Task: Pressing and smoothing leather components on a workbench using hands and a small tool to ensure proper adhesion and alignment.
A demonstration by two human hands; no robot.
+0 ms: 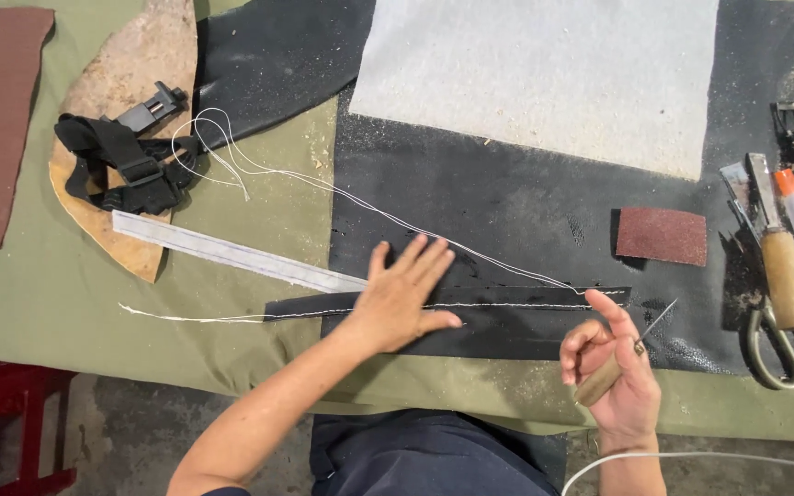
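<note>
Here the left hand lies flat, fingers spread wide, pressing a stitched black leather strip onto the black mat. Just right of it, the right hand is curled around a wooden-handled awl, point tilted toward the strip's right end, where white thread trails far left.

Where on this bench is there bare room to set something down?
Bare green cloth lies left of the left hand, below the clear ruler. Black leather is open between the white sheet and sandpaper. The far right is crowded with tools.
</note>
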